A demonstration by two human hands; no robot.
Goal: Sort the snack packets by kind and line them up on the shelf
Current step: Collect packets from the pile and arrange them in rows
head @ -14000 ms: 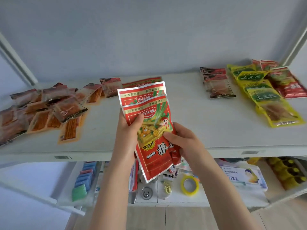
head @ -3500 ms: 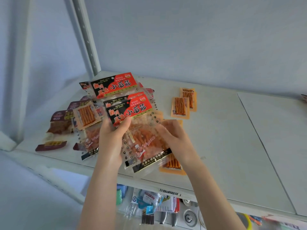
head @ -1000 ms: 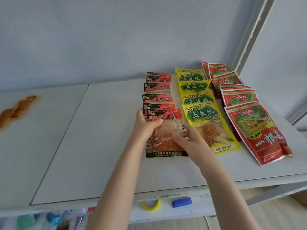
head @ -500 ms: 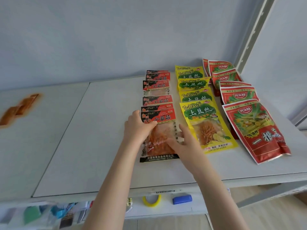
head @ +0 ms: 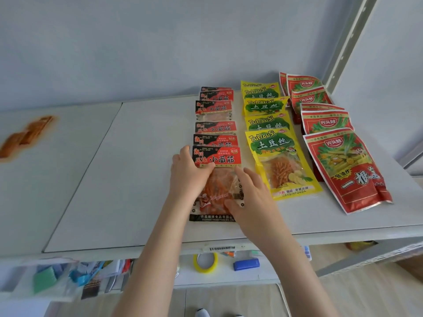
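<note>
Three rows of packets run front to back on the white shelf [head: 137, 179]: black-and-red packets [head: 216, 128] on the left, yellow packets [head: 267, 123] in the middle, red packets [head: 325, 121] on the right. The front black-and-red packet [head: 217, 156] lies flat, overlapping the one behind it. My left hand [head: 190, 177] rests on its left side, thumb laid across under the label. My right hand [head: 251, 197] lies flat on its right side with straight fingers, next to the front yellow packet [head: 281, 165].
Small orange packets [head: 25, 136] lie blurred at the far left of the shelf. A white upright post [head: 350, 40] stands at the back right corner. On the lower shelf are a yellow tape roll [head: 204, 263], a blue item [head: 246, 264] and assorted small goods.
Earlier I held black-and-red packets by the left pile. Over the last second both hands set the front packet down at the row's front and now lie on it.
</note>
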